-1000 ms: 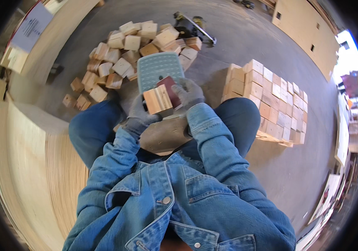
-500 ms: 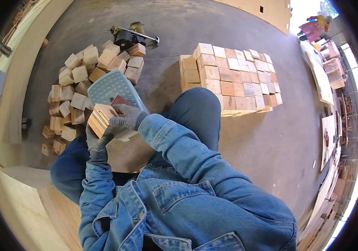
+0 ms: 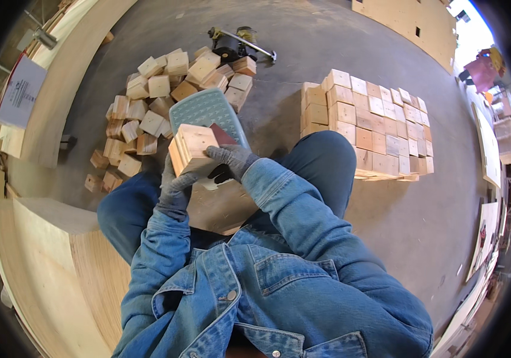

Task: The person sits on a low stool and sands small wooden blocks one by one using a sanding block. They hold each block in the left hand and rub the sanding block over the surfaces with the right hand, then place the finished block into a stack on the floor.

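A pale wooden block [image 3: 197, 141], with layered edges and a small dark mark on its top face, is held between my two gloved hands over the near end of a blue-green plastic stool [image 3: 204, 110]. My left hand [image 3: 176, 190] grips it from below and the left. The fingers of my right hand [image 3: 233, 159] close on its right side. Just behind the right fingers shows a reddish-brown sheet [image 3: 224, 136], like sandpaper; whether it lies on the stool or is held, I cannot tell.
Loose wooden blocks [image 3: 160, 88] lie heaped left of and behind the stool. A neat block stack [image 3: 380, 122] stands beyond my right knee. A dark machine with a metal bar [image 3: 240, 45] sits at the back. Large boards [image 3: 46, 250] rise at my left; a person [image 3: 483, 71] is far right.
The block has turned in my hands, so its broad top face now shows more. Both hands still hold it. The whole view has shifted, placing everything further right.
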A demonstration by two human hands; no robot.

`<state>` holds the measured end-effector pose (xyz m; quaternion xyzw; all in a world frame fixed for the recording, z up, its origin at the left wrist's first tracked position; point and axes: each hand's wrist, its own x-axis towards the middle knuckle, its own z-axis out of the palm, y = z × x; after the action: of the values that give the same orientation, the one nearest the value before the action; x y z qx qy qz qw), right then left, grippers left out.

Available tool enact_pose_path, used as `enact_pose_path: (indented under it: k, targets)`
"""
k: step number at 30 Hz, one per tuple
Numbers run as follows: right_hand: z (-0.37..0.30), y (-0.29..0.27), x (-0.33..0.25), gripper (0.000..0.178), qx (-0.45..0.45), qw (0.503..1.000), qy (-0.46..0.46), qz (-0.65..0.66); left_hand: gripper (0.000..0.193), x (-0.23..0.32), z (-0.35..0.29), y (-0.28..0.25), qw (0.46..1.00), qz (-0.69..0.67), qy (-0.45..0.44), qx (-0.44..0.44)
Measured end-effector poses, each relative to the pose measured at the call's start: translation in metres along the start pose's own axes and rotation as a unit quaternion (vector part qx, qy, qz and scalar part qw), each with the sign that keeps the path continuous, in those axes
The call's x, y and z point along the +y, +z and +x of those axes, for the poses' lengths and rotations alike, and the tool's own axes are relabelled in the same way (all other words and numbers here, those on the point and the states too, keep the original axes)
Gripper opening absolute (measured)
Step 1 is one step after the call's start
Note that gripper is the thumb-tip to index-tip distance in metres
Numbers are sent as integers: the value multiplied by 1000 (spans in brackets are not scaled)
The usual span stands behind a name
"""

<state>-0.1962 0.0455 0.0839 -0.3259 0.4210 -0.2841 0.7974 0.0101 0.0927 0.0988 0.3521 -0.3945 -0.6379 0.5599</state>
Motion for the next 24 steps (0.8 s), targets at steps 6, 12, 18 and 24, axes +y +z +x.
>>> enact_pose_path:
  k: [6,12,18,24]
  targets:
    - [-3,-10,-17,77,53,977,-137,-153,94,-10,3,-19,995,-83,-47,-41]
    - [-30,-26,-27,112,113,821,-410,-382,88,-11,8,-17,984,-155,-90,-4]
    - [-69,6,-44,119,75,714,-362,-594,96,-3,17,-17,972,-167,-139,-90]
    - [-70,12,-42,125,43,712,-337,-614,98,-20,11,-26,964,-133,-208,-95]
